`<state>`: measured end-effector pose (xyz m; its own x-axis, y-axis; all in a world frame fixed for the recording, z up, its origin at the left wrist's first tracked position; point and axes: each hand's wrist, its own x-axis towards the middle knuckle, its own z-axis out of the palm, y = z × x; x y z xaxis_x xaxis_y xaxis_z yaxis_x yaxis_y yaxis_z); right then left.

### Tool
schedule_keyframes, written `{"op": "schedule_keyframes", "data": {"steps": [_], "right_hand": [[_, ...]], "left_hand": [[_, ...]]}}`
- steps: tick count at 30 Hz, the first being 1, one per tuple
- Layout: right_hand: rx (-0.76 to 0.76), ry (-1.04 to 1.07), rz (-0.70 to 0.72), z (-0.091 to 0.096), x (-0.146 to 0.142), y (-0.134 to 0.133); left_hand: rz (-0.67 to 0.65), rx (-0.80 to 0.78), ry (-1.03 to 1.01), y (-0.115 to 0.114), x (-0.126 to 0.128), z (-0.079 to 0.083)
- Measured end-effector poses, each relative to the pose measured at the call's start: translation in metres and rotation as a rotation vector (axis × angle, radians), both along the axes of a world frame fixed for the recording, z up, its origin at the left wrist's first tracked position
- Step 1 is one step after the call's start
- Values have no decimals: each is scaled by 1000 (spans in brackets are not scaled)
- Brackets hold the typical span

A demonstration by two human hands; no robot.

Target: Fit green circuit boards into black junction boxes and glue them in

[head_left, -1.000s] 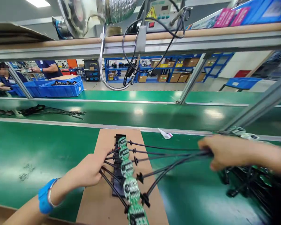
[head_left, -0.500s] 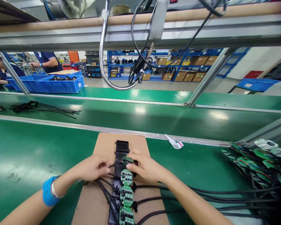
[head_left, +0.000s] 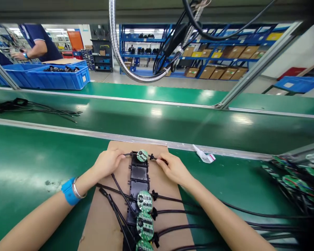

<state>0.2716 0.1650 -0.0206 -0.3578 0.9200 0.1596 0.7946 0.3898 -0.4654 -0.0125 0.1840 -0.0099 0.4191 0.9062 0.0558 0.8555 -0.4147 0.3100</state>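
Observation:
A small round green circuit board (head_left: 142,155) lies over the far end of a row of black plastic housings (head_left: 139,172). My left hand (head_left: 110,161) pinches the thin black cable (head_left: 127,154) coming from the board's left side. On the other side, my right hand (head_left: 174,168) is closed on the thicker black cable (head_left: 154,158) by its strain relief. Nearer to me, several more round boards (head_left: 144,225) rest along the same row, their black cables (head_left: 172,211) running off to the right. Loose cable ends (head_left: 111,198) lie left of the housings.
Brown cardboard (head_left: 99,223) lies under the housings on the green bench (head_left: 42,153). A pile of wired boards (head_left: 298,181) sits at right, and a small clear plastic bag (head_left: 204,155) near the metal rail. A flexible metal conduit (head_left: 136,77) hangs overhead. A co-worker (head_left: 39,43) stands beyond blue bins (head_left: 60,76).
Both hands have moved away from me to the far end of the housings, bringing a board with them. They are now farther apart, one on each side. The view has tilted downward.

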Motion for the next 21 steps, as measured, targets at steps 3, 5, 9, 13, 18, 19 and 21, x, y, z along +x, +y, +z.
{"op": "schedule_keyframes", "data": {"steps": [3,5,9,13,18,19,21], "right_hand": [[30,-85,-8,-4,0,1],[58,-135,-15,-6,-2,1],[122,-175,-27,-5,-4,-4],[142,-108,31,15,-15,-30],[-195,78,302,36,-43,-73],[-213,97,308,37,-46,-78],[-207,146,316,35,-49,-84]], "left_hand": [[-9,2,63,6,2,3],[-3,25,100,8,3,3],[3,102,98,1,-2,4],[-111,55,2,-31,-9,10],[-394,-266,-252,-69,-7,15],[-391,-296,-254,-73,-7,16],[-376,-352,-236,-77,-8,19]]}}
